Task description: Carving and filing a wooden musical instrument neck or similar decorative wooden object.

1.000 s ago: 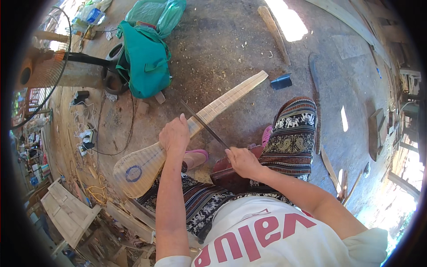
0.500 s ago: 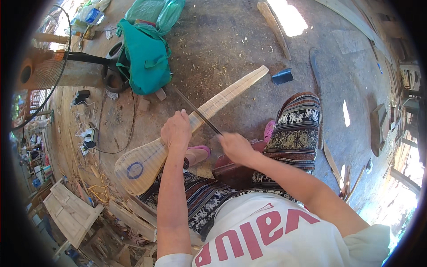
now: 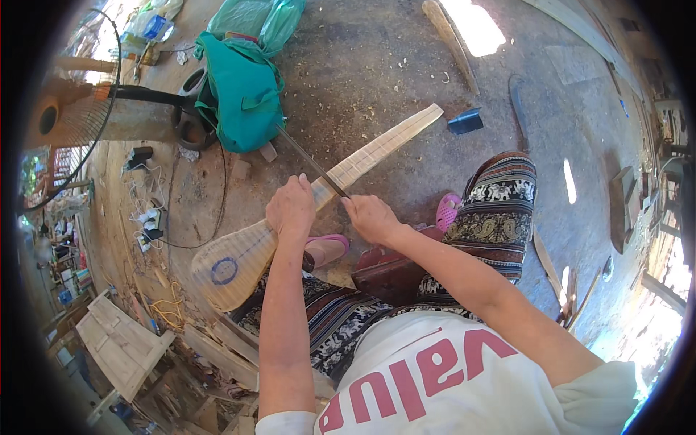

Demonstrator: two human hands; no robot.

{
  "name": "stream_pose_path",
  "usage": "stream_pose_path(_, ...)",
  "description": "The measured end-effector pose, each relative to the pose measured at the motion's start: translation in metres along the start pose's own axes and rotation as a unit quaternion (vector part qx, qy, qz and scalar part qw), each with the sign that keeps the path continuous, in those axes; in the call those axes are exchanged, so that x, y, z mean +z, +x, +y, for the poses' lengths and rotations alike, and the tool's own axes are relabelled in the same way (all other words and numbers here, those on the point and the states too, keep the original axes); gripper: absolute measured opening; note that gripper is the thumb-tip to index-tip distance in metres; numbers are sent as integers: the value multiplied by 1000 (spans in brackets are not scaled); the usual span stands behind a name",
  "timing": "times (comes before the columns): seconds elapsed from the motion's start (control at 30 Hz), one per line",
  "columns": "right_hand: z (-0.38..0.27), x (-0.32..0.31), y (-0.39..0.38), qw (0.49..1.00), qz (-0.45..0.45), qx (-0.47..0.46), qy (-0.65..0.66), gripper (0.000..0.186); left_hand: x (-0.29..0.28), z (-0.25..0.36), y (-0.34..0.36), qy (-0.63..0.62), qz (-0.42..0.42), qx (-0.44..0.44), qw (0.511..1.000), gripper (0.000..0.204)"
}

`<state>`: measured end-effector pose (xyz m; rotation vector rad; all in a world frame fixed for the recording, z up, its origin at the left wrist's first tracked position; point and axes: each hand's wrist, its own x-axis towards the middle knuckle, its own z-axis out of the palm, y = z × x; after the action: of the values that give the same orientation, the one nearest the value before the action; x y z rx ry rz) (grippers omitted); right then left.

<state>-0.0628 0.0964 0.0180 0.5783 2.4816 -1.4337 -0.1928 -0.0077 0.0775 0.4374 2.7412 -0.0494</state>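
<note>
A pale wooden lute-shaped piece (image 3: 250,250) lies slantwise before me, its rounded end at the lower left and its narrow neck pointing to the upper right. A blue oval is drawn on the wide part. My left hand (image 3: 291,210) is closed round the piece where the body meets the neck. In my right hand (image 3: 370,217) is the near end of a long thin metal file (image 3: 308,161). The file lies across the neck, just beyond my left hand, and its far tip reaches toward the green bag (image 3: 243,94). My right fingers hide its handle end.
A dark red block (image 3: 391,272) sits between my legs. Ahead are a blue curved piece (image 3: 465,122), a wooden stick (image 3: 451,45) and a large curved blade (image 3: 519,109). A standing fan (image 3: 61,112) and cables (image 3: 152,217) are at the left; scrap wood lies lower left.
My right hand has moved up and left, pushing the file farther across the neck toward the green bag. The left hand keeps its grip; the whole view has shifted slightly.
</note>
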Motion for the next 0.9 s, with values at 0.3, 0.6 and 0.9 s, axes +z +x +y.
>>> stream_pose_path(0.3, 19, -97, -159, 996, -69, 38, 34, 34, -3, -6, 3, 6, -2, -13, 1000, 41)
stream_pose_path(0.6, 32, -129, -100, 972, 141, 64, 176, 39, 9, 9, 4, -8, 17, 121, 992, 42)
stream_pose_path(0.9, 63, -99, -80, 965, 122, 83, 215, 38, 6, 12, 4, -94, -38, 25, 995, 43)
